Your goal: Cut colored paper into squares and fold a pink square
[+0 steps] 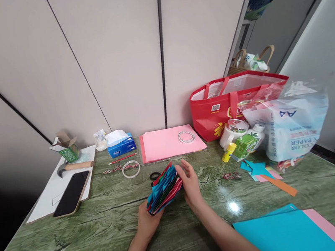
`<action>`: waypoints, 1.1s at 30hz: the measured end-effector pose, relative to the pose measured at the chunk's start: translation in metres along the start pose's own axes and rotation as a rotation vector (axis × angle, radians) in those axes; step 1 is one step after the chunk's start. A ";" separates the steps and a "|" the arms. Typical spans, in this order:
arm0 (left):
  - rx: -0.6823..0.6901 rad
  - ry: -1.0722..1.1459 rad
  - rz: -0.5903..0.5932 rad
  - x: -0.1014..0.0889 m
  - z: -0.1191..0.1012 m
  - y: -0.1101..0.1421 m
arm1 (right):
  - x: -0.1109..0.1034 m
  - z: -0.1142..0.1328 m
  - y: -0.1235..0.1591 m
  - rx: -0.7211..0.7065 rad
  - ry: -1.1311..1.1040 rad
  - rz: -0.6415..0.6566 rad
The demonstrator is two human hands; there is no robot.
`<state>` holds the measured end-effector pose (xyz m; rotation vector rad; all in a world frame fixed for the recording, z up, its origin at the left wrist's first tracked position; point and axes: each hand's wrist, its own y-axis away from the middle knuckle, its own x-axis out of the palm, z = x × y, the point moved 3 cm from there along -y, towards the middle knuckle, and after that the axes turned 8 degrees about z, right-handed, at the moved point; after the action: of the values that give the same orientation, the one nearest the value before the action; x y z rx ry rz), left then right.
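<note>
Head view: pale panels [121, 56], green table [84, 240]; left hand [147, 222] grips papers [163, 190], half-open right hand [191, 184] touches them.

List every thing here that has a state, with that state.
Coloured paper bundle: partly fanned, in the left hand, right hand at its edge
Phone: face up, screen dark
Green box at left: flaps open
Tissue box: open, tissue sticking out
Red bag: upright, top open
Hammer: lying down
Pink paper stack: lying flat
Red pencil: lying flat
Blue sheet: lying flat
Glue stick: cannot tell if capped
</note>
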<state>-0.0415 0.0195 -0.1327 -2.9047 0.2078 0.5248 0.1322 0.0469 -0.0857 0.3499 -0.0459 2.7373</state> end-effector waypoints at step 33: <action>0.200 -0.074 0.064 -0.005 -0.010 0.000 | 0.018 0.048 0.057 -0.976 0.833 0.514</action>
<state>-0.0428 0.0184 -0.1213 -2.6870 0.3237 0.5845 0.1055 -0.0035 -0.0338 -1.1709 -1.2985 2.6635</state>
